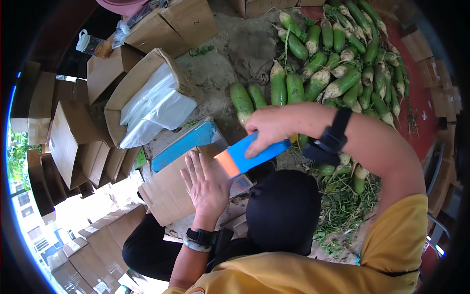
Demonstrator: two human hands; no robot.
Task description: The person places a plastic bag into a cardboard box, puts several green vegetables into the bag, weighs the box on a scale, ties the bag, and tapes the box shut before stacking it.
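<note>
My right hand grips a blue tool with an orange end, which looks like a packing tape dispenser. Its orange end rests at the right side of a cardboard box lying before me. Flat on top of that box lies my left hand, palm down, fingers slightly apart and holding nothing. The box's far right part is hidden by my hand and the tool. Just beyond it sits a flat blue-topped object. Green radishes with pale root ends lie past my right hand.
Clear plastic bags fill an open carton at upper left. More empty cartons stand on the left. A large radish pile spreads over a red surface. Cut leaves lie by my right side.
</note>
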